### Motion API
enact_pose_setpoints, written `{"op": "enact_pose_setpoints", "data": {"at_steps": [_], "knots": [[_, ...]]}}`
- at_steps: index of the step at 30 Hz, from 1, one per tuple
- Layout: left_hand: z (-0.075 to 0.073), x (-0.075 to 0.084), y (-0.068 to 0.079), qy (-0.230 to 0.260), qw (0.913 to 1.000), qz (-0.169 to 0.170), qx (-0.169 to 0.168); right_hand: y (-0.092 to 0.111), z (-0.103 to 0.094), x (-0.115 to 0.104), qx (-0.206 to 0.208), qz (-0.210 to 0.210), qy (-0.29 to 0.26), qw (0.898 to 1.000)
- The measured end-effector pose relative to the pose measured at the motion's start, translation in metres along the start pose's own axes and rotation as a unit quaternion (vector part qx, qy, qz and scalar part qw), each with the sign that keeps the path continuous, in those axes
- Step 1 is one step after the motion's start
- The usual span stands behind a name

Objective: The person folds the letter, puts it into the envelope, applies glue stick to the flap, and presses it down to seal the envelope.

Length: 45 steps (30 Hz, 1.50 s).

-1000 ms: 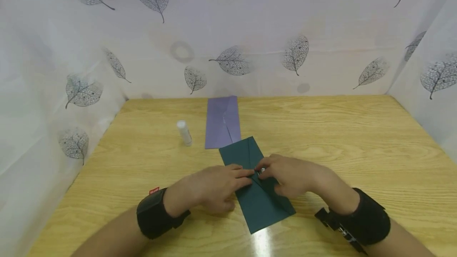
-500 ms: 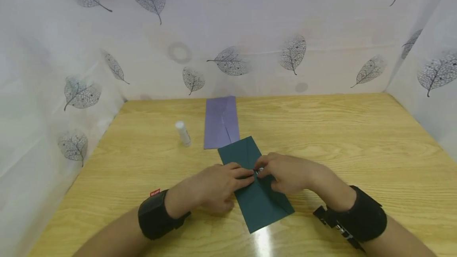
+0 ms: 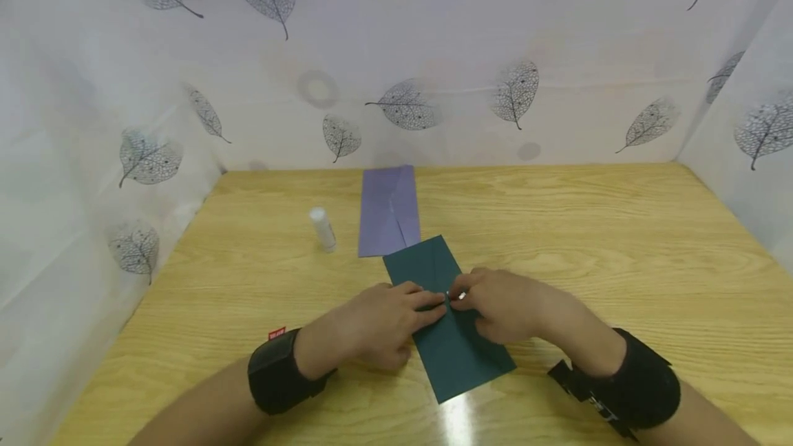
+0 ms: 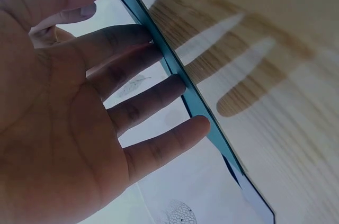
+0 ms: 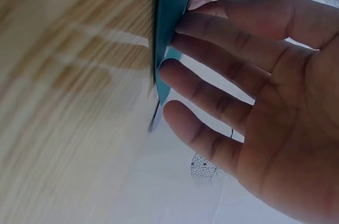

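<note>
A dark green paper envelope [image 3: 467,360] lies slanted on the table in front of me. My left hand [image 3: 387,322] rests extended fingers on its middle; the left wrist view shows those fingertips along the green paper [image 4: 198,102]. From the other side, my right hand [image 3: 511,305] touches the envelope close to the left fingertips. A small shiny white spot [image 3: 462,296] shows between the right fingers; I cannot tell what it is. In the right wrist view the right fingers [image 5: 201,91] are spread and fairly straight, their upper tips at the envelope. The right hand covers part of the envelope.
A purple envelope [image 3: 381,219] lies farther back, its near edge meeting the green one's far corner. To its left stands a white glue stick [image 3: 323,229]. Leaf-patterned white curtains [image 3: 458,115] enclose the wooden table [image 3: 595,226] at the back and sides.
</note>
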State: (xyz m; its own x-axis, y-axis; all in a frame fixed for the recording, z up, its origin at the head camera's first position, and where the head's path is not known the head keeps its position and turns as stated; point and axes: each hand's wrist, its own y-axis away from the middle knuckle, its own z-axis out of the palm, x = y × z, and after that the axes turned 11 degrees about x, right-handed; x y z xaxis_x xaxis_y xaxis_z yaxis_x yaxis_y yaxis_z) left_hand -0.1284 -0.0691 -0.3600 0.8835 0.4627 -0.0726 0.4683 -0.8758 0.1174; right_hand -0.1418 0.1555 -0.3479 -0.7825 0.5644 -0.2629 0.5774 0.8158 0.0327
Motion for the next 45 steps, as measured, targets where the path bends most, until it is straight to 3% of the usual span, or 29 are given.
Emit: {"op": "enact_pose_setpoints", "data": {"at_steps": [10, 13, 24, 30, 38, 45], "knots": [[-0.001, -0.001, -0.002, 0.014, 0.9999, -0.003, -0.005, 0.001, -0.003, -0.002, 0.0, -0.022, -0.049, 0.999], [-0.001, -0.002, -0.001, 0.018, 0.9998, -0.001, -0.005, 0.002, -0.004, -0.001, -0.004, -0.007, -0.057, 0.998], [-0.001, -0.004, 0.0, 0.024, 0.9997, 0.004, -0.004, 0.002, 0.001, 0.005, -0.004, 0.011, 0.01, 1.0], [0.0, -0.003, -0.001, 0.018, 0.9998, 0.001, -0.006, 0.003, -0.003, 0.003, 0.001, -0.004, -0.011, 1.0], [0.001, -0.004, -0.001, 0.032, 0.9995, -0.002, -0.004, 0.004, -0.006, -0.01, -0.01, 0.016, 0.011, 1.0], [0.0, -0.005, 0.001, 0.039, 0.9992, 0.006, 0.007, 0.003, -0.006, -0.008, -0.011, 0.032, -0.009, 0.999]]}}
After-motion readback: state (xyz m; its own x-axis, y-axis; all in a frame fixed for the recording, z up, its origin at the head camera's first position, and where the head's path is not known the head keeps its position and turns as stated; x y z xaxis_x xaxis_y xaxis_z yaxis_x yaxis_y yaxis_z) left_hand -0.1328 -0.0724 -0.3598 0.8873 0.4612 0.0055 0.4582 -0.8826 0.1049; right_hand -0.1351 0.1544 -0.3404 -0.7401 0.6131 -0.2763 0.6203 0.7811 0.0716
